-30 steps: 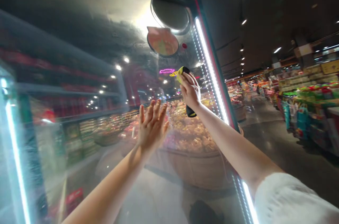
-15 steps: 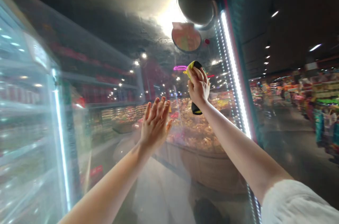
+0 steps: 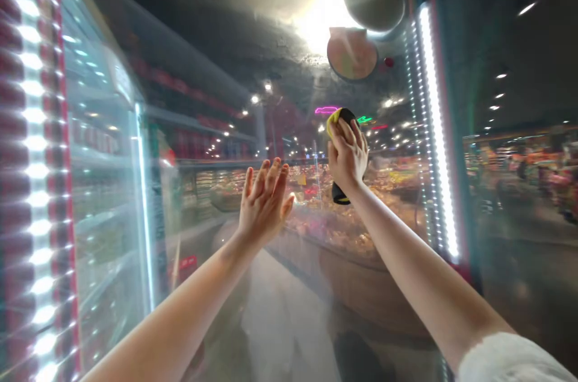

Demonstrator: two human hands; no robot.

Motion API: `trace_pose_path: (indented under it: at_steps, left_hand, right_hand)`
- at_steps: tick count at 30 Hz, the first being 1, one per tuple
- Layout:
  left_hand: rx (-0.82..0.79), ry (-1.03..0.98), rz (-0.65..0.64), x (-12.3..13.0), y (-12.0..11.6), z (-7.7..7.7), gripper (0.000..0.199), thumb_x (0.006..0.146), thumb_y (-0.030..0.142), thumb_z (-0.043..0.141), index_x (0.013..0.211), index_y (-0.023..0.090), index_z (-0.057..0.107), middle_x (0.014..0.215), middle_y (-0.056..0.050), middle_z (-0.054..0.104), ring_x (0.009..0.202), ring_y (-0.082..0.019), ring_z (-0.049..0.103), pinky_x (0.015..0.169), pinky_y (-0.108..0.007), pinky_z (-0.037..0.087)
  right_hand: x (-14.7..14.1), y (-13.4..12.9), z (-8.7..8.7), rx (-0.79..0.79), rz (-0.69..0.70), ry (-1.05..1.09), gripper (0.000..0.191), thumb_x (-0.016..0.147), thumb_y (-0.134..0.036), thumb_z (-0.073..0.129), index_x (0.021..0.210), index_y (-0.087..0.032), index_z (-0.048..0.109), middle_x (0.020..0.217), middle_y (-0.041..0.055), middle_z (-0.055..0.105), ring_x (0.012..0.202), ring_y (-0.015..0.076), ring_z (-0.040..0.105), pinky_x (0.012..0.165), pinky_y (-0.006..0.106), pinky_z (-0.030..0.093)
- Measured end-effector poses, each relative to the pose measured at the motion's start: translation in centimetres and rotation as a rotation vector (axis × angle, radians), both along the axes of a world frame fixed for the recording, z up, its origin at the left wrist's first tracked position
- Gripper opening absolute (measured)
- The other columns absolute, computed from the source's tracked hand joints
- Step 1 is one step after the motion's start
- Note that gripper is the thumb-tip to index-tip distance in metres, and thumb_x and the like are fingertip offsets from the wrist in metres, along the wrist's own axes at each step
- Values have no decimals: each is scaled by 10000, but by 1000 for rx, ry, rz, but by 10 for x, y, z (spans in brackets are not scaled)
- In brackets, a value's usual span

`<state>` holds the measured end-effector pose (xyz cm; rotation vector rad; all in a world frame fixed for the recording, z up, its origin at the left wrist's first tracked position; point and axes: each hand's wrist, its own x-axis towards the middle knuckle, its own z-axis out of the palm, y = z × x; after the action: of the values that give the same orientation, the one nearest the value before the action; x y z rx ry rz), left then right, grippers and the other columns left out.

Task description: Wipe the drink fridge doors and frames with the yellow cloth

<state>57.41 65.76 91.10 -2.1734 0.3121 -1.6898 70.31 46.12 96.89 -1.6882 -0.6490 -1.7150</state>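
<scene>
A large glass pane (image 3: 203, 111) fills the middle of the view, full of reflections. My right hand (image 3: 348, 153) presses a black and yellow pad (image 3: 342, 194) to the glass, right of centre, with the pad showing above and below the hand. To its left and slightly lower, my left hand (image 3: 264, 201) is held up with fingers spread and nothing in it. It is at or very near the glass; contact cannot be made out.
A bright LED strip (image 3: 438, 129) runs down the pane's right edge. Another light strip (image 3: 38, 189) stands at the far left. A round pinkish disc (image 3: 352, 53) shows high on the glass. Blurred store shelves (image 3: 542, 171) lie at the right.
The view has swung left, so the pane and its lights sit further right and the far-left light strip has come in. Both hands keep much the same pose, the right one still on the pad.
</scene>
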Motion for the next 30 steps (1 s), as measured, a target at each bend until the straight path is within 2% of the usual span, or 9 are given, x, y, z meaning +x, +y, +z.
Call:
trace_pose_path:
  at_steps: [4,7,9,14,17,19,23,27,30]
  left_hand:
    - [-41,15,52,-9,7,-3,747,990,374,502,1641,204,178,1681,-124,286,1563,-322,242,1291,-575,127]
    - [-60,18,93,-19,15,-5,746,994,404,496,1638,190,187,1687,-131,271,1568,-325,225,1291,-569,123]
    - [-56,25,112,-26,23,-8,733,998,398,491,1634,183,196,1682,-140,282,1568,-324,225,1288,-566,137]
    - [-56,37,140,-34,36,-14,754,1001,376,488,1644,207,132,1693,-129,255,1577,-318,195,1283,-576,155]
    - [-66,28,152,-32,35,-16,771,1001,370,486,1647,211,97,1696,-127,245,1578,-321,188,1281,-584,156]
    - [-65,17,149,-31,34,-17,776,1001,370,488,1647,216,89,1695,-127,248,1574,-325,205,1280,-587,158]
    - [-46,13,141,-37,40,-18,799,999,395,507,1647,208,79,1688,-134,268,1561,-325,248,1277,-566,195]
    - [-32,11,170,-50,56,-19,797,1003,397,504,1649,220,72,1683,-131,284,1561,-320,249,1274,-552,216]
    - [-44,8,197,-55,63,-20,794,1002,394,503,1649,229,75,1685,-123,284,1564,-321,241,1275,-554,206]
  right_hand:
    - [-35,31,-21,-276,51,-74,512,1027,-269,391,1525,-351,477,1576,-31,488,1524,256,328,1261,503,273]
    - [-35,16,-51,-464,105,-147,487,1018,-261,424,1477,-377,539,1530,-45,545,1489,233,396,1258,450,295]
    - [-24,1,-58,-417,116,-159,469,1005,-241,437,1425,-372,598,1482,-29,594,1460,240,442,1250,461,312]
    - [-14,19,-26,-11,94,-80,532,977,-176,400,1463,-313,565,1504,41,570,1482,308,401,1205,597,345]
    - [-36,54,-11,-76,73,-105,518,1012,-210,392,1511,-294,504,1557,41,516,1499,301,368,1228,583,314]
    - [-49,65,-15,-225,61,-156,509,1031,-245,412,1535,-292,469,1571,32,501,1504,284,360,1246,537,298]
    - [-48,43,-35,-477,74,-281,502,1032,-269,467,1529,-338,468,1523,-1,560,1468,241,426,1244,462,319]
    - [-28,26,-22,-296,62,-260,457,1024,-225,449,1457,-317,563,1465,27,611,1442,270,460,1227,520,330]
    - [-34,54,4,-114,64,-180,470,1026,-202,397,1458,-270,567,1500,53,577,1467,300,420,1212,543,345]
